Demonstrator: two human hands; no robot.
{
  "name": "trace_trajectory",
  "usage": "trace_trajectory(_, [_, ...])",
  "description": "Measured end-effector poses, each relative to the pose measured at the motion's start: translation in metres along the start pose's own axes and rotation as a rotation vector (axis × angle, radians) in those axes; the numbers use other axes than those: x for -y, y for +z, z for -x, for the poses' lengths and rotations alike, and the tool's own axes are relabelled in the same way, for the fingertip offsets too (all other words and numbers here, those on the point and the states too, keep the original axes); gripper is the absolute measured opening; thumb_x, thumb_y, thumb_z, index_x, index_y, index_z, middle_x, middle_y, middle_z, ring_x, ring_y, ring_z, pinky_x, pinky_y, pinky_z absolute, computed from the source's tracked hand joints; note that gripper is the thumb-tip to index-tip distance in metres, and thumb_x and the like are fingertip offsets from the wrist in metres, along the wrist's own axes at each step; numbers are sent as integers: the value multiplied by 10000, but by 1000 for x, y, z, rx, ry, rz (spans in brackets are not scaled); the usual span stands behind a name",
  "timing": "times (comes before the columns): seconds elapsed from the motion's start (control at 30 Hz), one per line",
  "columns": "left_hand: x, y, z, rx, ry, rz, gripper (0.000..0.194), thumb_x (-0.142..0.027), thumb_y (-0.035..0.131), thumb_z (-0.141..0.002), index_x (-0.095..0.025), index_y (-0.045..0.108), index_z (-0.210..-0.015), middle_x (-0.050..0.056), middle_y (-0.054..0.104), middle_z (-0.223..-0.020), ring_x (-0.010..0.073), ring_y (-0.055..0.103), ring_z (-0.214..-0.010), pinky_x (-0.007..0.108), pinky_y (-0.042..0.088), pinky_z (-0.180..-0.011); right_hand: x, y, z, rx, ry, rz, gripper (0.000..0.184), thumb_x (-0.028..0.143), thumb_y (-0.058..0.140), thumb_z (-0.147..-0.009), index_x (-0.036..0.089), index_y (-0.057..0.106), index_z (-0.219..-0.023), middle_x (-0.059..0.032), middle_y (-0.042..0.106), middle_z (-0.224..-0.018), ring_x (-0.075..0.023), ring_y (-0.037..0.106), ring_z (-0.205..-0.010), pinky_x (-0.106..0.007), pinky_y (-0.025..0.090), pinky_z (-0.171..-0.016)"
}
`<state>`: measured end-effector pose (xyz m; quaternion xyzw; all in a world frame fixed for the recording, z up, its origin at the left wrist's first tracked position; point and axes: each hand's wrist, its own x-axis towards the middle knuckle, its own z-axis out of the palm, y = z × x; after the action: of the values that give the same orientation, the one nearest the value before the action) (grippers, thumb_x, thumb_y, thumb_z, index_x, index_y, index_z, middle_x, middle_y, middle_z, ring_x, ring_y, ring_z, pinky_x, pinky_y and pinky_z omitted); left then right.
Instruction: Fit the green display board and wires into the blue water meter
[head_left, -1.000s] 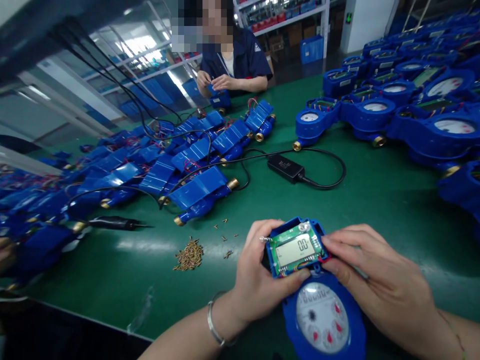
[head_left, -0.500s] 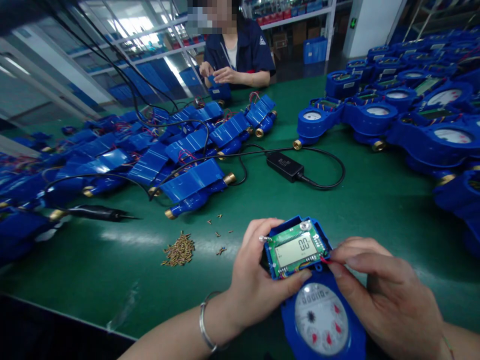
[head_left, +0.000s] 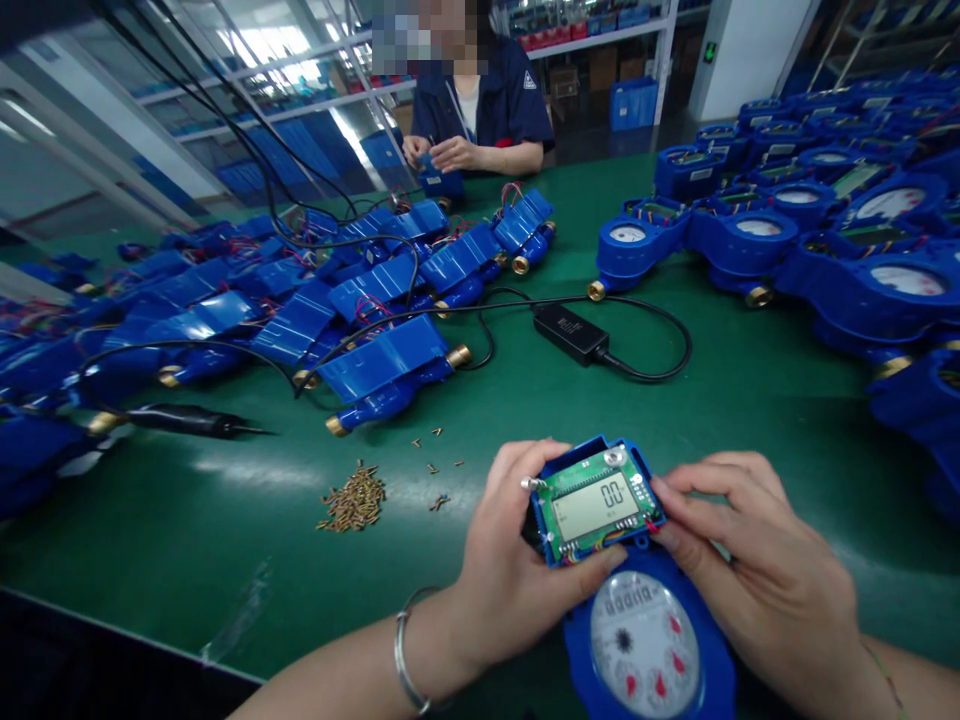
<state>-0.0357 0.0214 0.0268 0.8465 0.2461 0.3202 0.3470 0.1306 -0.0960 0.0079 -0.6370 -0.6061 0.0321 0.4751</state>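
Note:
Nearest to me is a blue water meter (head_left: pixel 574 640) with a round dial and, above it, an uncovered box holding a green circuit board (head_left: pixel 596 475). The board's display (head_left: pixel 596 505) reads 0.0. My left hand (head_left: pixel 510 550) is wrapped round the box's left side, thumb across its lower edge. At the right rim, the thumb and fingers of my right hand (head_left: pixel 757 560) close on the box's corner beside short red wires (head_left: pixel 652 524). Coloured wires run along the board's lower edge. The fingertips partly hide that corner.
A pile of small brass screws (head_left: pixel 354 498) lies left of my hands, with several strays. Further left rests a black electric screwdriver (head_left: pixel 187 421). A black cable box (head_left: pixel 571 334) lies mid-table. Blue meters (head_left: pixel 386 365) crowd both sides. Opposite, a person (head_left: pixel 480 110) handles a blue part.
My right fingers have shifted slightly up along the box's right rim, and the red wires now lie tucked closer inside the corner. My left hand keeps its hold.

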Motion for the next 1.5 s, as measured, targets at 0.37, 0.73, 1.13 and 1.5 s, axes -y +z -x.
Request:
trace_trajectory(0.37, [-1,-1,-2,28,22,-77,594,-355,778,-711,-219,474,-1204,71,597,-1088,231,578,-1037,411,493,-911,0,-4,-2,42,-7,117,160,238,562,-933,238,634,-1077,-6,642,-1024,-233,459,-998,-372,339,-834])
trace_trajectory(0.73, [-2,-1,-3,40,17,-66,588,-349,795,-691,-214,492,-1176,75,609,-1080,226,594,-991,373,531,-825,1,-17,-6,289,145,-131,254,369,448,-970,264,678,-1000,-24,515,-1277,-268,415,-1140,-435,313,-904])
trace_trajectory(1.13, [-2,-1,-3,46,28,-56,613,-347,798,-686,-190,486,-1190,74,599,-1077,210,588,-1000,336,529,-830,-10,-8,-14,264,634,-738,261,409,623,-891,300,545,-1114,-21,536,-1090,-154,531,-968,-221,483,-753])
trace_trajectory(1.5, [-1,0,-2,47,14,-59,614,-341,798,-684,-191,484,-1190,69,593,-1087,203,584,-998,337,524,-837,-9,-1,-3,181,670,-788,164,406,620,-890,252,622,-833,-8,481,-1132,-167,520,-1019,-237,471,-762])
